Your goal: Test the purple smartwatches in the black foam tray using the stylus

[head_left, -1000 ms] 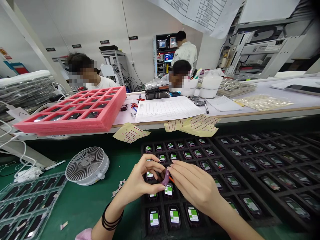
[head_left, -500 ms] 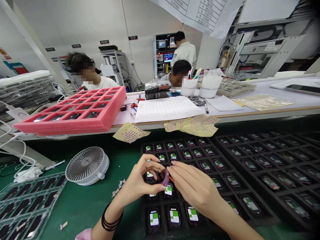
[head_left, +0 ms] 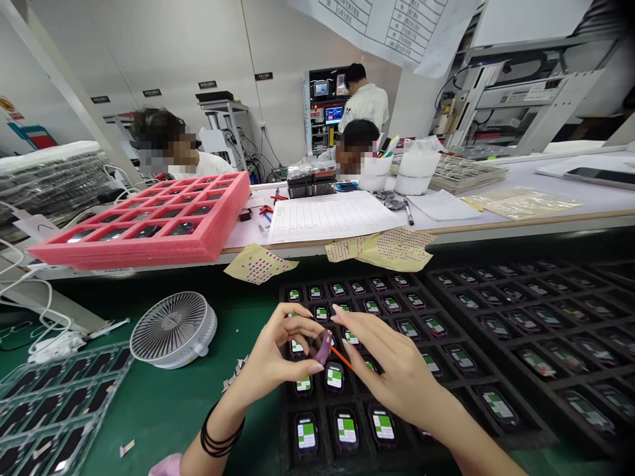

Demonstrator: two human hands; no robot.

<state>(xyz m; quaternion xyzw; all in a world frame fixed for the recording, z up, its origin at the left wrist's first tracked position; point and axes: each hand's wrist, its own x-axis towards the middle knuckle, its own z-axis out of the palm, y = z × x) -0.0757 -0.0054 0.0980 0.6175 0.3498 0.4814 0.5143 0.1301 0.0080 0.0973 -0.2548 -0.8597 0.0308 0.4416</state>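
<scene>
A small purple piece [head_left: 323,348], slim and slightly curved, stands tilted between the thumb and fingertips of the left hand [head_left: 270,357], which is clenched on it. It sits just above the rows of small black-cased screens, held up off them. A thin orange stick [head_left: 342,357] runs from the purple piece down and to the right, touching it at one end, with its far end reaching the fingers of the right hand [head_left: 397,373]. The right hand's fingers are loosely spread, and I cannot tell whether they are gripping the stick or only lying against it.

Compared with the earlier frames, the right hand has drawn back from the left, and its fingertips no longer press close against the purple piece. Much more of the orange stick now shows, along with more of the screens beneath the hands. The left hand's hold looks the same.

Under the hands lies a black tray [head_left: 282,403] of small devices, each with a green and white display, such as the one [head_left: 335,377] just below the purple piece. A matching black tray [head_left: 540,304] lies to the right. Both rest on a green table mat [head_left: 149,423], beside a white fan [head_left: 173,329]. Dark bands [head_left: 222,439] circle the left wrist.
</scene>
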